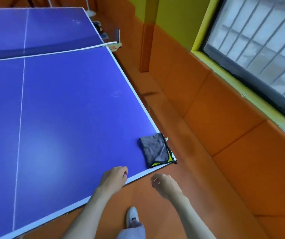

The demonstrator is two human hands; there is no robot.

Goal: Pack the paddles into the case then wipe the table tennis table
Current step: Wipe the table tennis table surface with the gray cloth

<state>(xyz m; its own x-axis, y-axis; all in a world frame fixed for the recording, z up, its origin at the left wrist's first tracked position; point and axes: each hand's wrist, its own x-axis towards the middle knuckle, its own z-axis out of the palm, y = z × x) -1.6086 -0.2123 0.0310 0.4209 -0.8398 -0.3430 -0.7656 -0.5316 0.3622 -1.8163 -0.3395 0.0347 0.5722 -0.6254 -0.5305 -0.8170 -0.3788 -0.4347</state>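
The blue table tennis table [72, 107] fills the left of the view, its near edge running diagonally. A folded grey cloth [156, 150] with a yellow-green underside lies on the table's near right corner. My left hand [115, 177] hovers over the near edge, left of the cloth, fingers curled, holding nothing that I can see. My right hand [165, 184] is off the table over the floor, below the cloth, fingers loosely bent and apart. No paddles or case are clearly in view.
The net [48, 50] crosses the table at the far end, clamped by a post [114, 44]. Small objects lie on the orange floor [177, 128] beyond the post. Orange padded walls and a window [258, 45] stand to the right. My shoe [132, 216] is below.
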